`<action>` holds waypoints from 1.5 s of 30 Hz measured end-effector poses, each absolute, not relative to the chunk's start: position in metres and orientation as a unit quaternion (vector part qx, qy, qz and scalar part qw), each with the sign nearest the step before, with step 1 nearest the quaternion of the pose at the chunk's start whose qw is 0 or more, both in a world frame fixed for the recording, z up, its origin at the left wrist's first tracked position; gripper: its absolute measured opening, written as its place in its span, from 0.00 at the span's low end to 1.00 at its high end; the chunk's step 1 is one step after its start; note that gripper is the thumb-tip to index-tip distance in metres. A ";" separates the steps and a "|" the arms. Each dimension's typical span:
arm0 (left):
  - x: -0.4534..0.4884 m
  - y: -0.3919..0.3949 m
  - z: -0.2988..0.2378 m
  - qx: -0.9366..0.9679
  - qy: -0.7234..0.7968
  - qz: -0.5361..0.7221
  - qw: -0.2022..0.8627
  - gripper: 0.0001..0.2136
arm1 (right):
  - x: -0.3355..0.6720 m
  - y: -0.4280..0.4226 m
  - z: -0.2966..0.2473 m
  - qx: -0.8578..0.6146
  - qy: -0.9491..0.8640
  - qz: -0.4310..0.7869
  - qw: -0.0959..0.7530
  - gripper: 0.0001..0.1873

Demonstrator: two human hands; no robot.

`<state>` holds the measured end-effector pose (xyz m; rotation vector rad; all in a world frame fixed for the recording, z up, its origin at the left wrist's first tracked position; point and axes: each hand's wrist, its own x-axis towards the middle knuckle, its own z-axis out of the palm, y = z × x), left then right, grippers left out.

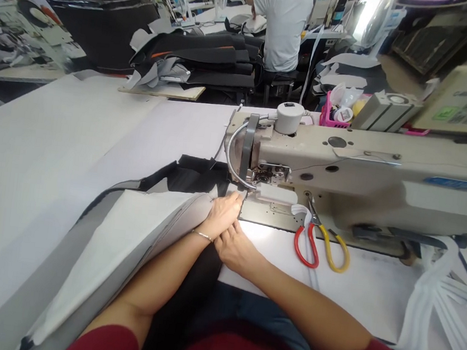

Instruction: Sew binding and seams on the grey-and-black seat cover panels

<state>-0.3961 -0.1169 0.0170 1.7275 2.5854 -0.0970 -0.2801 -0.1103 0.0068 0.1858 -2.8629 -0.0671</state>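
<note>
Fabric point(148, 216) under left hand point(224, 213), pink basket point(324, 117) holding white roll point(343, 115)

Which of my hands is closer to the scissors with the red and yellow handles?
Right. Your right hand is left of the scissors, apart from them; your left hand is farther left and slightly forward, on the fabric by the sewing machine.

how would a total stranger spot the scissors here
Find the large sewing machine on the right. The scissors lie at its near edge, to the right of the right hand, blades over its metal plate. One handle is red, the other yellow, unlike the pale strip beside them.
</note>
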 end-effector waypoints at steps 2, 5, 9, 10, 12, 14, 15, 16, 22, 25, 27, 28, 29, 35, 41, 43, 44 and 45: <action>-0.394 -0.116 0.017 0.554 0.832 -0.025 0.019 0.14 | -0.278 -0.110 0.006 0.062 -0.989 -0.023 0.135 0.16; -0.393 -0.116 0.017 0.548 0.836 -0.022 0.025 0.14 | -0.277 -0.110 0.006 0.064 -0.988 -0.023 0.137 0.16; -0.393 -0.115 0.017 0.547 0.837 -0.026 0.026 0.14 | -0.275 -0.109 0.007 0.059 -0.987 -0.025 0.146 0.17; -0.392 -0.115 0.018 0.547 0.836 -0.027 0.027 0.14 | -0.275 -0.109 0.007 0.057 -0.987 -0.025 0.146 0.17; -0.391 -0.113 0.018 0.549 0.835 -0.033 0.021 0.14 | -0.275 -0.108 0.005 0.057 -0.987 -0.028 0.146 0.18; -0.389 -0.112 0.017 0.554 0.831 -0.046 0.005 0.14 | -0.274 -0.107 0.003 0.062 -0.987 -0.033 0.146 0.17; -0.388 -0.112 0.017 0.556 0.829 -0.054 -0.004 0.14 | -0.273 -0.107 0.002 0.064 -0.987 -0.036 0.146 0.17; -0.386 -0.112 0.016 0.560 0.826 -0.059 -0.012 0.14 | -0.273 -0.107 0.002 0.066 -0.987 -0.038 0.145 0.17; -0.378 -0.115 0.013 0.562 0.824 -0.056 -0.043 0.12 | -0.270 -0.106 0.000 0.075 -0.986 -0.036 0.148 0.17; -0.380 -0.110 0.014 0.547 0.834 -0.049 -0.042 0.12 | -0.273 -0.099 -0.002 0.066 -0.984 -0.032 0.164 0.17; -0.384 -0.105 0.015 0.546 0.836 -0.044 -0.041 0.11 | -0.276 -0.096 -0.003 0.052 -0.984 -0.016 0.172 0.15; -0.386 -0.103 0.016 0.550 0.833 -0.041 -0.040 0.11 | -0.276 -0.095 -0.003 0.036 -0.984 -0.003 0.172 0.14; -0.387 -0.101 0.018 0.558 0.828 -0.041 -0.038 0.11 | -0.277 -0.096 -0.002 0.010 -0.985 0.010 0.169 0.13; -0.387 -0.117 0.039 0.617 0.776 -0.069 -0.115 0.12 | -0.266 -0.108 0.005 -0.216 -0.968 0.077 0.103 0.06; -0.380 -0.142 0.064 0.597 0.770 -0.022 -0.226 0.14 | -0.251 -0.106 -0.006 -0.193 -0.954 0.180 0.143 0.15; -0.380 -0.143 0.065 0.614 0.762 -0.036 -0.202 0.13 | -0.250 -0.103 -0.011 -0.171 -0.950 0.209 0.158 0.16; -0.381 -0.142 0.065 0.625 0.757 -0.048 -0.185 0.12 | -0.250 -0.100 -0.013 -0.166 -0.947 0.219 0.163 0.15; -0.382 -0.142 0.063 0.635 0.752 -0.058 -0.167 0.11 | -0.251 -0.098 -0.015 -0.164 -0.946 0.225 0.168 0.14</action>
